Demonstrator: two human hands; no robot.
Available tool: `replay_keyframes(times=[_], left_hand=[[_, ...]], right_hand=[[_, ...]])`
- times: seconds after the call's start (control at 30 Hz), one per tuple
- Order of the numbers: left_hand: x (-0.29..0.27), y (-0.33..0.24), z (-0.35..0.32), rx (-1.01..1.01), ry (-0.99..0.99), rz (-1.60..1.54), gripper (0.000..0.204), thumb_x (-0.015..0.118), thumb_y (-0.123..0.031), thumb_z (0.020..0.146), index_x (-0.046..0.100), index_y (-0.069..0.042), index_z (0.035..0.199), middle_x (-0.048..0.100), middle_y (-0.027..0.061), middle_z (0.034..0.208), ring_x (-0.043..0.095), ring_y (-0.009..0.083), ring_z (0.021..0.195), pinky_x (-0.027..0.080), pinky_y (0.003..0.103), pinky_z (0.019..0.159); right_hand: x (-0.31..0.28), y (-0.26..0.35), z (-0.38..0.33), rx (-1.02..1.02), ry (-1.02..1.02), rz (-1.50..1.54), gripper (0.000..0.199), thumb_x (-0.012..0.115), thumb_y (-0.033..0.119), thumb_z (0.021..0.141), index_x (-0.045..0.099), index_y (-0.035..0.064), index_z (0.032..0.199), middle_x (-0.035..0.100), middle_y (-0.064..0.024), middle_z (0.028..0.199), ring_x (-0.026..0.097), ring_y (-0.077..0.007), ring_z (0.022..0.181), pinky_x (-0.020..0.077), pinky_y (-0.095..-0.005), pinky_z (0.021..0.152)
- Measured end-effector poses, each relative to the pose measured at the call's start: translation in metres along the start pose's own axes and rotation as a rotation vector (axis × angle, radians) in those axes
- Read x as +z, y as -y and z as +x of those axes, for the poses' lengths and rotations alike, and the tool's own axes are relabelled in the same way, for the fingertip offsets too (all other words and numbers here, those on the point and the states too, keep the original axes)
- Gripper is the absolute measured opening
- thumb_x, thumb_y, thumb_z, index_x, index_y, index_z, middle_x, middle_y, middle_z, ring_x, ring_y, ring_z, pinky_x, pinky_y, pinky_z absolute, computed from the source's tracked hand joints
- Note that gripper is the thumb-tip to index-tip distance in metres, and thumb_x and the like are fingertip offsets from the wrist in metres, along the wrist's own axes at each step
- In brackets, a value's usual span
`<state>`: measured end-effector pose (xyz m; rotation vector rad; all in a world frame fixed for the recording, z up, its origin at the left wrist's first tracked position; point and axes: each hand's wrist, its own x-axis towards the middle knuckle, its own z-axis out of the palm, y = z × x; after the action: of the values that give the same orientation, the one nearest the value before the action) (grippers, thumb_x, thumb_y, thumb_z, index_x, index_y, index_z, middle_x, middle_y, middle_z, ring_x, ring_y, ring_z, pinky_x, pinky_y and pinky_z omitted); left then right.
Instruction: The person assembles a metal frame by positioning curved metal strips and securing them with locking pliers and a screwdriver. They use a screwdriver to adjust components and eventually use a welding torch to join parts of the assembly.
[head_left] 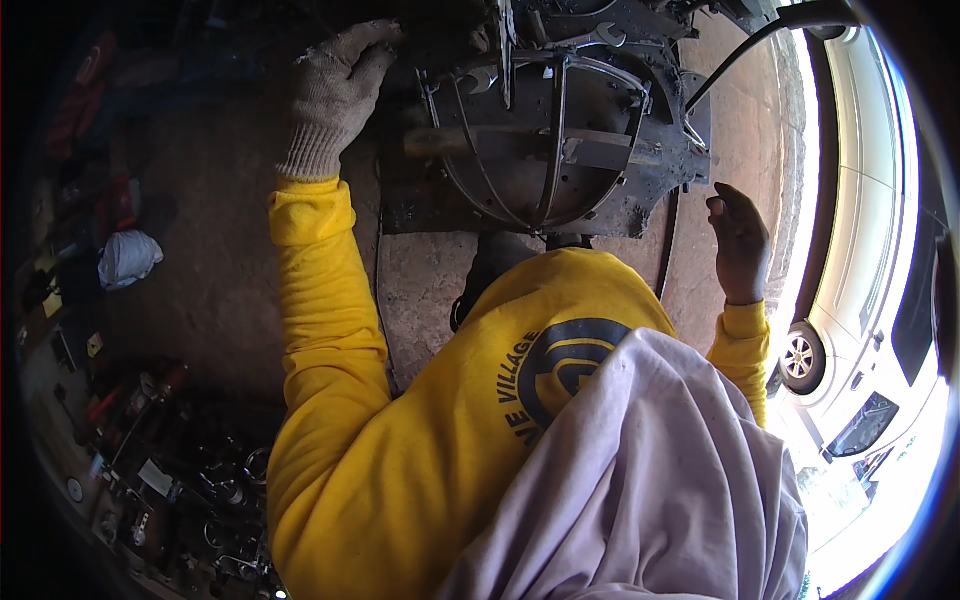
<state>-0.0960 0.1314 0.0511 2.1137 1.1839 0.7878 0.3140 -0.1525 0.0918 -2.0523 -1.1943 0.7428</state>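
My left hand [345, 90], in a knitted work glove, is raised at the left of a dark metal bench [420, 205]. Its fingers point right into shadow, and I see nothing in them. On the bench top is a half-round frame of curved metal ribs [551, 150]. Two open-ended wrenches lie there: one wrench [604, 37] behind the frame, another wrench [480, 79] at its left. A narrow upright metal strip [505, 60] stands between them. Bare and loosely bent, my right hand [742, 245] hovers off the bench's right side, apart from it and holding nothing visible.
Dark tools and machine parts [225, 480] crowd the lower left. A whitish bundle [130, 260] lies at the left. A black cable or hose [735, 60] curves over the bench's right end. Outside in bright light stands a pale car [860, 200].
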Motion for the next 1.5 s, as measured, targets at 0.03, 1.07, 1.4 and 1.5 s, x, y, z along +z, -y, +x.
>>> replay_keyframes(times=[0.03, 1.07, 1.4, 1.5], left_hand=[[0.002, 0.0, -0.002, -0.001, -0.001, -0.003, 0.025, 0.068, -0.003, 0.096, 0.071, -0.006, 0.121, 0.076, 0.0087, 0.117, 0.072, 0.0178, 0.106, 0.057, 0.029, 0.092], [0.106, -0.234, -0.119, 0.093, -0.306, 0.99, 0.034, 0.065, -0.008, 0.099, 0.054, -0.002, 0.131, 0.061, 0.0197, 0.126, 0.066, 0.0342, 0.11, 0.058, 0.04, 0.094], [0.108, -0.246, -0.159, -0.222, -0.48, 0.832, 0.028, 0.07, -0.004, 0.093, 0.063, -0.001, 0.12, 0.07, 0.0157, 0.118, 0.07, 0.0295, 0.104, 0.06, 0.036, 0.088], [0.111, -0.249, -0.16, -0.24, -0.499, 0.812, 0.029, 0.071, -0.002, 0.092, 0.064, -0.002, 0.12, 0.071, 0.0173, 0.118, 0.072, 0.0282, 0.101, 0.061, 0.035, 0.085]], right_hand=[[-0.001, -0.002, -0.002, 0.006, -0.008, -0.025, 0.028, 0.068, 0.021, 0.102, 0.069, 0.0026, 0.124, 0.074, -0.0054, 0.108, 0.066, -0.01, 0.097, 0.052, -0.0269, 0.086], [-0.098, -0.008, 0.511, -0.167, -0.157, -0.472, 0.05, 0.054, 0.048, 0.102, 0.065, 0.0069, 0.13, 0.07, -0.0172, 0.122, 0.065, -0.0331, 0.114, 0.0519, -0.0416, 0.093], [-0.049, -0.054, 0.547, -0.258, -0.114, -0.581, 0.036, 0.059, 0.035, 0.101, 0.065, 0.005, 0.119, 0.067, -0.0113, 0.105, 0.06, -0.0243, 0.094, 0.0475, -0.0355, 0.08], [-0.057, -0.068, 0.546, -0.277, -0.154, -0.474, 0.031, 0.061, 0.031, 0.1, 0.065, 0.0044, 0.116, 0.066, -0.0096, 0.1, 0.059, -0.0216, 0.089, 0.0463, -0.0337, 0.076]])
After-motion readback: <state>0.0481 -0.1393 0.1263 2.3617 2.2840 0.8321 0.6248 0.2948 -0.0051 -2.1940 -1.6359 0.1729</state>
